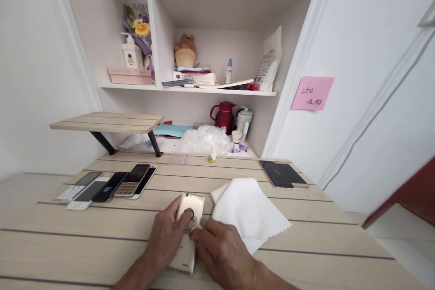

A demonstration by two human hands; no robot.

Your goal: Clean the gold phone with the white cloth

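Note:
A gold smartphone (186, 253) lies tilted on the wooden table, its back facing up, with a camera at the top and a round ring holder (193, 221) on the back. My left hand (166, 231) is closed around its left side, thumb on the ring holder. At the phone's right edge, just below the ring, my right hand (220, 247) has its fingers pinched together. Something small and pale shows at these fingertips, too little to name. Right beside that hand is a white cloth (243, 215) with a zigzag edge, spread over a pale flat thing.
Several phones (131, 186) lie side by side at the left; two dark phones (277, 174) lie at the right. A small dropper bottle (212, 156) stands near the back edge. Behind are plastic bags (204, 139), a red jug (224, 117) and a raised wooden stand (107, 121).

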